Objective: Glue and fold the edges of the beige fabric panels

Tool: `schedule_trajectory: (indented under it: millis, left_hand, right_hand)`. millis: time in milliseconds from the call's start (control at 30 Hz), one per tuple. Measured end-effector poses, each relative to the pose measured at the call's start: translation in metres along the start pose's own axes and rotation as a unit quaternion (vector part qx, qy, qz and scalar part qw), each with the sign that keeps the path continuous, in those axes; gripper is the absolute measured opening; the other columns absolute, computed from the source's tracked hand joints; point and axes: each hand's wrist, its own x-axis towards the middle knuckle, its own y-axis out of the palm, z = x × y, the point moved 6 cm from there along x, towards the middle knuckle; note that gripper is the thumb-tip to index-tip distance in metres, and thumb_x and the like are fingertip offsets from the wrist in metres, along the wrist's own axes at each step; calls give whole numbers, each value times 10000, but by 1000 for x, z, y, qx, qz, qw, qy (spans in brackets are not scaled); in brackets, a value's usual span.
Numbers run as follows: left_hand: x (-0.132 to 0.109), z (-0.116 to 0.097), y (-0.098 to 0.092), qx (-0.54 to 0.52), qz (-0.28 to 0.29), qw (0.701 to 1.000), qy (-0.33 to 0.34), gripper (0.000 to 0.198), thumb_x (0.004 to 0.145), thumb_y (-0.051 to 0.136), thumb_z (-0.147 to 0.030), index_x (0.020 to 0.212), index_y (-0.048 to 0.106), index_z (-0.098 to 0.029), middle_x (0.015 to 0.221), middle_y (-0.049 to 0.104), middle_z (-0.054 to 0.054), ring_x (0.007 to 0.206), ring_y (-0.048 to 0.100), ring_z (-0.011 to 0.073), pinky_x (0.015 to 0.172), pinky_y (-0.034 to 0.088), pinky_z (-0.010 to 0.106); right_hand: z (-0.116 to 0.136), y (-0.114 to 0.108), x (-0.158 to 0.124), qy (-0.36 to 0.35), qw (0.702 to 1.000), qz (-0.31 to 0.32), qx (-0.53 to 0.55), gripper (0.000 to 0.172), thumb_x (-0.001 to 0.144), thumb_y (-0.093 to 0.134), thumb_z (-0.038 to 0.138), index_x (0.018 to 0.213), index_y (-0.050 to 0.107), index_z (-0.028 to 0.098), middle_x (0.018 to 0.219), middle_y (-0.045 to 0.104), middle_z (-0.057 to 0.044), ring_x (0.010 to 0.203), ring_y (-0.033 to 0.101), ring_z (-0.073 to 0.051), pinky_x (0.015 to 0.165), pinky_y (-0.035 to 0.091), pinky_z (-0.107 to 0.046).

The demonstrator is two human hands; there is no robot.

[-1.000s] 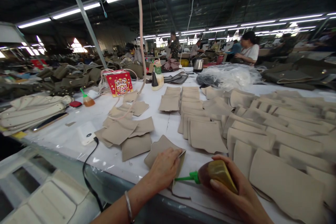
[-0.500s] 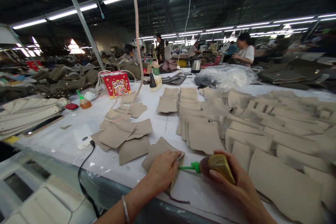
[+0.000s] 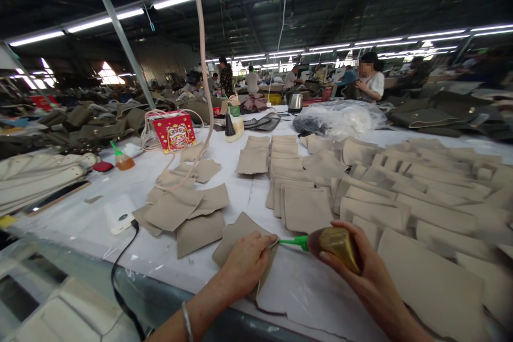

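My right hand [image 3: 355, 259] is wrapped round a squeeze bottle [image 3: 336, 246] of amber liquid, tilted onto its side. Its thin green nozzle [image 3: 294, 242] points left, and the tip meets the edge of a beige leather-like piece [image 3: 236, 235]. Over that piece lies my left hand [image 3: 249, 261], fingers closed on its right edge, with the thumb mostly hidden. Part of the piece hangs down below my fingers, close to the table's front edge.
Overlapping beige pieces [image 3: 308, 208] fill the table's right side, and a loose pile [image 3: 172, 206] lies left. Also on the table are a white power bank [image 3: 119, 214] with a black cable, a second green-tipped bottle [image 3: 123, 159], a red box [image 3: 174, 131] and clear plastic wrap [image 3: 342, 117].
The nozzle tip has risen slightly to the piece's edge beside my left fingertips, as my right hand shifted the bottle. My left hand keeps its hold. The whole view has moved a little.
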Motion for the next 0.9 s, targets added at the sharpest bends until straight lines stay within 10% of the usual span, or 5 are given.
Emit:
schedule_trajectory:
  millis: [900]
  left_hand:
    - [3,4,1,-33,-13,999,1,445,833,390,-135,1199,634,-200,1181,669,34,1108,595,179,1014,422,294]
  right_hand:
    - [12,-2,-9,-54,995,-27,-79,452,872,640,484,1235,465,281,1112,576,-27,933,603,-259,868,483,-346]
